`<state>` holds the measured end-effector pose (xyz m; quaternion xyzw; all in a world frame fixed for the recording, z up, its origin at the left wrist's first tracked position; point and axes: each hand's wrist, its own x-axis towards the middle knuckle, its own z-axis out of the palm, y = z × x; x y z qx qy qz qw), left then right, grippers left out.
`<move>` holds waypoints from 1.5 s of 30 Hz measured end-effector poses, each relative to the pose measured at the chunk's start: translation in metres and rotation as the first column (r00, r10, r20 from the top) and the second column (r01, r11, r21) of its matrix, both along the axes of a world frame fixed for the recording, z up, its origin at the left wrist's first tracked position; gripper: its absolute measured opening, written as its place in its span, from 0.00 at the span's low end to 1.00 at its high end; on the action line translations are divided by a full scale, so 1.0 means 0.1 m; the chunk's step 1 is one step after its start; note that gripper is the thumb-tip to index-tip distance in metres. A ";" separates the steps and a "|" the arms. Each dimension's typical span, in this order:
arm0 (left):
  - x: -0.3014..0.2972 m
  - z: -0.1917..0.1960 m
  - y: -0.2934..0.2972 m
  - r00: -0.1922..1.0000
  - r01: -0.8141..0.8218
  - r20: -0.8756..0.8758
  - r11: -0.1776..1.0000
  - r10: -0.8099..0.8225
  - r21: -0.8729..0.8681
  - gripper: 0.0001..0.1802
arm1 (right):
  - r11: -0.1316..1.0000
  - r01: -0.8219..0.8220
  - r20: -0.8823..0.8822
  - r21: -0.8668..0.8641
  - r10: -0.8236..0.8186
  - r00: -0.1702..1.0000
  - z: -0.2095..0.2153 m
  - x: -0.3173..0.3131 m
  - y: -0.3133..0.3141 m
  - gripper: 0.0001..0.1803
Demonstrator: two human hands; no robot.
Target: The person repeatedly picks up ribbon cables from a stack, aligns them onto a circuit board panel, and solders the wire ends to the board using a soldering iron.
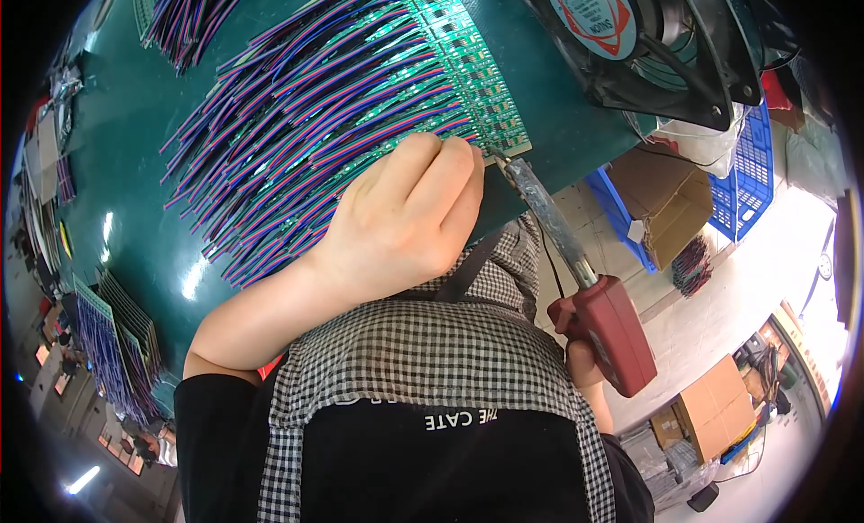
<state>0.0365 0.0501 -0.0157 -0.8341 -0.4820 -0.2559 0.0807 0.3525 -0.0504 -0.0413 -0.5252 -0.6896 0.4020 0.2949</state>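
Observation:
My left hand [405, 212] is closed in a pinch at the near end of a panel of green circuit boards [477, 77]; what its fingertips hold is hidden. Rows of multicoloured ribbon wires [315, 118] run leftward from the panel, some passing close to that hand. My right hand [585, 365], partly hidden, grips the dark red handle of a soldering gun [621, 334]. The gun's long, worn metal barrel points up and left. Its tip is at the panel's near corner, just right of my left fingertips; whether it touches a board I cannot tell.
A black fan [666, 91] stands at the table's far right. More wired boards lie on the green table [126, 172] at the far left, and a stack of them [117, 343] at the near left. Right of the table are a cardboard box [666, 199] and a blue crate [747, 176].

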 end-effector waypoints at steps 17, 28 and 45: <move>0.00 -0.01 0.01 1.000 0.012 0.025 1.000 -0.012 0.021 0.08 | 0.999 -0.016 0.035 0.028 0.015 0.999 0.01 0.00 0.02 0.42; 0.00 0.00 0.01 0.999 0.031 0.020 1.000 -0.031 -0.007 0.06 | 0.998 0.023 0.026 -0.057 -0.022 0.999 0.08 -0.05 0.06 0.41; -0.01 0.00 0.02 0.998 0.057 0.003 0.998 -0.057 0.020 0.07 | 1.000 -0.021 0.006 -0.002 0.021 1.000 0.05 -0.05 0.05 0.42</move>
